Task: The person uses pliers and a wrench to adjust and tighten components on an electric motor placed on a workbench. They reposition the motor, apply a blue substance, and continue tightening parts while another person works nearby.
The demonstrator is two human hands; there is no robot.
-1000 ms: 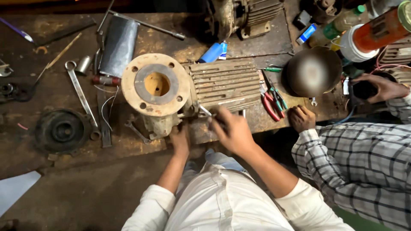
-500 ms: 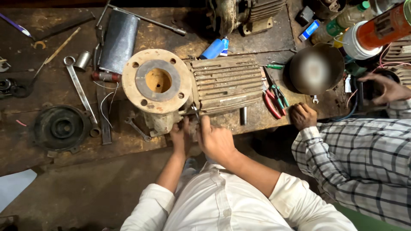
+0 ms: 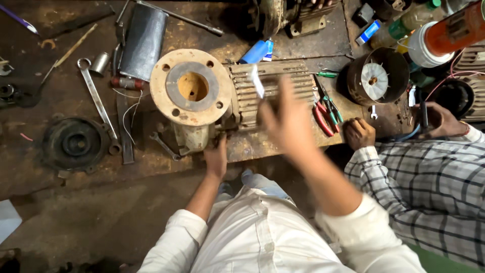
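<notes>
**Old pump on the dirty bench**

The pump (image 3: 202, 101) lies in the middle of the brown workbench (image 3: 60, 202), right in front of me. It has a big round plate (image 3: 192, 87) on its end, with a hole in the middle and little holes around it. Behind the plate is the long body with ribs (image 3: 273, 93) all along it.

My left hand (image 3: 216, 159) is down low at the bottom of the pump, just under the round plate. It touches the pump there. I cannot tell if my fingers are pinching anything, because they are tucked under.

My right hand (image 3: 288, 121) is up in the air over the ribbed part. It is blurry. The fingers look spread out, and a small shiny thing (image 3: 257, 81) shows by my fingertips. I cannot tell what it is or if I am holding it.

A long wrench (image 3: 96, 101) lies left of the pump, and a small wrench (image 3: 164, 145) lies just beside the pump's foot. A black round part (image 3: 76, 144) sits further left. A dark roll (image 3: 143, 43) lies above the wrench. Red pliers (image 3: 323, 119) lie to the right of the pump, near a round black cover with a white fan (image 3: 376, 78).

Another person in a checked shirt (image 3: 429, 187) sits at my right. One of their hands (image 3: 359, 134) rests on the bench edge near the pliers.
</notes>
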